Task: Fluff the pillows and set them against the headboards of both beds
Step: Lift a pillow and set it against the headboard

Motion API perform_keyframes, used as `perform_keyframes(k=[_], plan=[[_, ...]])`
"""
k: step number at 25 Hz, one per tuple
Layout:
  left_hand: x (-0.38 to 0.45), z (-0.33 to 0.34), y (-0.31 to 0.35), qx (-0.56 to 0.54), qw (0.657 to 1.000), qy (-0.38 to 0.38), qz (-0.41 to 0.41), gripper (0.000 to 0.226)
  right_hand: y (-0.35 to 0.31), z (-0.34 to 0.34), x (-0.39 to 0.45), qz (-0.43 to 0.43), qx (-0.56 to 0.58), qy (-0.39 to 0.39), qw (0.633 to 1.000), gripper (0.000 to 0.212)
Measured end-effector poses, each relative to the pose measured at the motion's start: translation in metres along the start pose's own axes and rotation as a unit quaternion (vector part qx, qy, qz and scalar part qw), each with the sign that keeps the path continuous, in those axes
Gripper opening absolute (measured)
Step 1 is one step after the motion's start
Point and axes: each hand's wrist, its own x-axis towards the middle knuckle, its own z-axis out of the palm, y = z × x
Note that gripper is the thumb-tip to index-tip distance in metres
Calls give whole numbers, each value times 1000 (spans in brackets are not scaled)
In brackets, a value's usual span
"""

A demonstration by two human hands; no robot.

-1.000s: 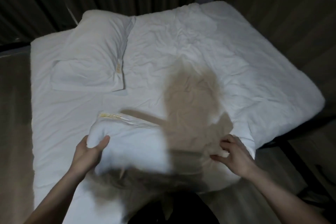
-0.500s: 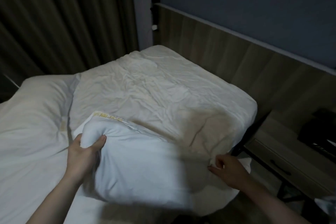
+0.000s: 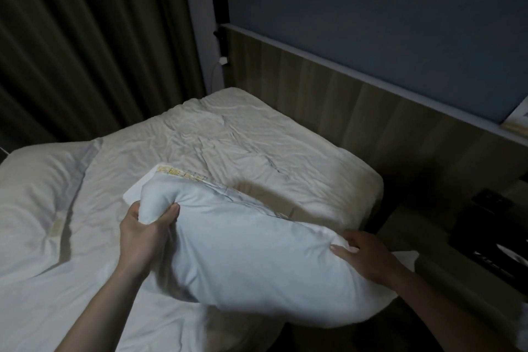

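White pillow [image 3: 257, 260] sits at the lower centre of the frame, lifted over the near edge of the bed [image 3: 257, 134]. At its left end the left hand [image 3: 143, 234] grips a bunched corner, fingers curled round the fabric. On its right end the right hand [image 3: 368, 257] presses with fingers curled into the cloth. A second pillow [image 3: 37, 180] lies at the left edge. Behind the bed, a wooden headboard [image 3: 328, 88] runs across the upper right.

arms: bare, no sleeves | hands [image 3: 145, 234]: ungloved (no rings visible)
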Motion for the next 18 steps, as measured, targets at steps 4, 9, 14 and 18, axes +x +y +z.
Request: perform_keyframes(k=[4,9,14,18], plan=[[25,35,2,34,999,-21,18,30,19,-26,35,-20,48,61,997,48],[76,99,-16,62,996,-54,26,30,35,-56,79,-32,65,101,992,44],[136,176,-25,101,991,-83,-11,38,46,-90,121,9,71,141,987,33],[175,237,-10,108,988,-111,-10,45,58,-118,151,22,82,176,981,25]])
